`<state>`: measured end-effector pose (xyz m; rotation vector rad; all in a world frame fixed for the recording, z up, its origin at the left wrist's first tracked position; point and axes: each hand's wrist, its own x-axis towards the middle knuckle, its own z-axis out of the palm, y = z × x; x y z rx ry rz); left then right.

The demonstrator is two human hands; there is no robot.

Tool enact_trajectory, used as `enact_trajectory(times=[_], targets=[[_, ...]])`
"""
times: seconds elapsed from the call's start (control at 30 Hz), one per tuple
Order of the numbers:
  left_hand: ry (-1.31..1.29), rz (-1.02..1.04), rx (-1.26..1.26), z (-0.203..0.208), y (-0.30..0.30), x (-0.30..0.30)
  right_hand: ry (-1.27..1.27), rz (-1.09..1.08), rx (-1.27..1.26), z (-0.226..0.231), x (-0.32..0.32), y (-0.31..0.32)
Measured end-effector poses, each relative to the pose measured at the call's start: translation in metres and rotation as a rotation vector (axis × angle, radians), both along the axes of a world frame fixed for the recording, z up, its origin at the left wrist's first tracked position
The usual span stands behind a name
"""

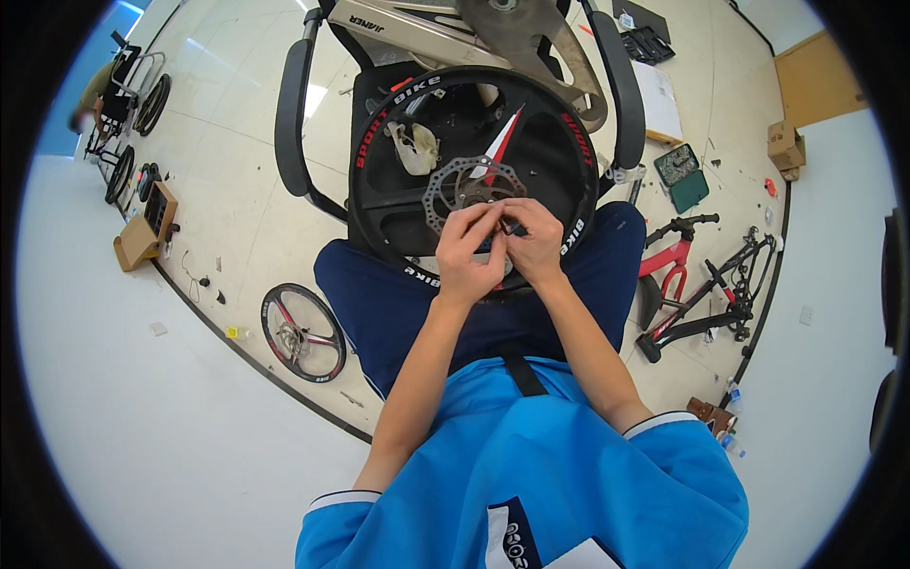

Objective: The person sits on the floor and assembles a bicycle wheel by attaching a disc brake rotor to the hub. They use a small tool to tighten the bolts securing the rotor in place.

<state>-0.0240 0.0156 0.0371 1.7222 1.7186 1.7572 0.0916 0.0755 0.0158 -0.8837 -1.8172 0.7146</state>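
Observation:
A black bicycle wheel (381, 228) with lettering on its rim lies flat across a chair seat and my thighs. At its hub sits a silver brake disc (438, 194) with a ring of holes. Over the disc's near edge, my left hand (468, 254) and my right hand (534, 239) meet, fingertips pinched together. A small dark piece shows between the fingers of the right hand; its kind is too hidden to tell. Whatever the left fingertips hold is covered. On the wheel's far left side rests a crumpled pale glove or cloth (415, 149).
A silver bike frame part (403, 27) lies across the chair beyond the wheel, between two black armrests (295, 119). On the floor are a smaller wheel (303, 332) at left, a red bike frame (675, 256), a black frame (701, 303) and a green case (687, 190) at right.

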Motion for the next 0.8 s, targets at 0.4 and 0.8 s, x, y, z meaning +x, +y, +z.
enact_trajectory(times=[0.4,0.8], targets=[[-0.014,0.073,0.060,-0.010,0.001,0.005,0.040,-0.055,-0.205,-0.001,-0.003,-0.005],[0.011,0.016,0.065,-0.009,0.003,-0.004,-0.057,-0.017,-0.038,0.002,-0.002,0.002]])
